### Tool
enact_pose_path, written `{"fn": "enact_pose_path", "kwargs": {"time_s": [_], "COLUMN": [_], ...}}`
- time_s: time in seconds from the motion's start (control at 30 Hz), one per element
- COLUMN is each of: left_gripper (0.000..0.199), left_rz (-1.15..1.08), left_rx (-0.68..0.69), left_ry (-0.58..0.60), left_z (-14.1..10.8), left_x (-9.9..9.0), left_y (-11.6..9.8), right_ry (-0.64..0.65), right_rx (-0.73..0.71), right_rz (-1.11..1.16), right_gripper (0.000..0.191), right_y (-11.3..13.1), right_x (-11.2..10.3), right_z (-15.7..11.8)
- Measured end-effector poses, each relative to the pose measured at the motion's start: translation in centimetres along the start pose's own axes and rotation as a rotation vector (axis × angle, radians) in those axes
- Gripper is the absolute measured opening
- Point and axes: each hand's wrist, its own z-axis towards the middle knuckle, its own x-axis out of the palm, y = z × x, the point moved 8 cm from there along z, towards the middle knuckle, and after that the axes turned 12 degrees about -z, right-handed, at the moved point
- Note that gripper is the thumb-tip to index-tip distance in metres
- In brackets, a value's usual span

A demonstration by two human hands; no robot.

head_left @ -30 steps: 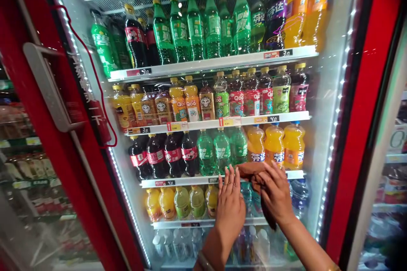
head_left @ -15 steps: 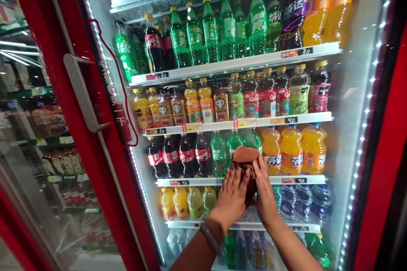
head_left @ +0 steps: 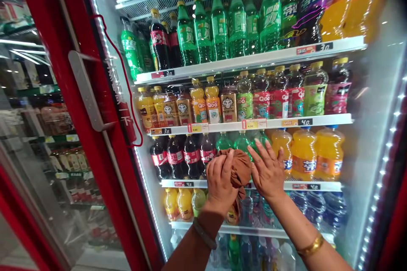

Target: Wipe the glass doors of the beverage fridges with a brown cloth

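Note:
A bunched brown cloth hangs in front of the glass-front drinks cooler, crumpled into a rounded wad with a loose end below. My left hand is closed around its left side, a grey band on that wrist. Just to the right, my right hand is open with fingers spread, its thumb side close to the cloth; whether it touches cannot be told. Behind the hands stand green bottles, partly hidden. Orange soda bottles are to their right and cola bottles to their left.
Shelves of bottled drinks fill the cooler, with price strips along their edges. At left is a red door frame with a grey handle. A second glass-doored cabinet with stocked shelves stands farther left.
Both hands were flat together on the cloth. Now my left hand has closed round the cloth, and my right hand has moved slightly right, fingers spreading. The view has shifted a little.

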Motion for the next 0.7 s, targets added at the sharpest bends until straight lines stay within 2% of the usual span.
{"fn": "enact_pose_path", "kwargs": {"time_s": [0.1,0.17,0.3,0.33,0.4,0.47,0.5,0.6,0.7], "left_gripper": [0.075,0.066,0.053,0.052,0.05,0.046,0.044,0.037,0.041], "left_rz": [-0.004,-0.035,-0.006,-0.006,-0.041,-0.085,-0.092,-0.072,-0.049], "left_rx": [-0.031,0.026,0.211,0.204,0.099,0.015,0.008,0.12,0.212], "left_ry": [0.032,0.058,0.013,0.001,-0.023,-0.005,0.024,0.203,0.321], "left_z": [-2.1,-2.8,-1.2,-0.5,0.2,-0.9,-2.0,-5.5,-5.9], "left_x": [1.3,1.9,0.5,0.1,-0.6,-0.2,0.2,2.1,2.4], "left_y": [-0.4,-0.7,-0.6,-0.3,0.5,0.6,0.3,-0.7,-0.3], "right_ry": [-0.006,-0.018,-0.016,-0.011,0.001,0.008,0.007,0.004,-0.004], "right_rx": [-0.064,-0.063,-0.066,-0.068,-0.067,-0.053,-0.047,-0.056,-0.074], "right_rz": [-0.033,-0.014,-0.026,-0.044,-0.083,-0.102,-0.105,-0.108,-0.104], "right_gripper": [0.057,0.056,0.058,0.061,0.066,0.067,0.066,0.066,0.068], "right_y": [0.8,0.6,0.3,0.4,0.4,0.3,0.2,0.1,0.2], "right_x": [0.7,0.6,0.6,0.7,1.0,1.2,1.3,1.4,1.2], "right_z": [-0.9,-1.4,-1.6,-1.6,-1.8,-2.1,-2.2,-2.4,-2.3]}}
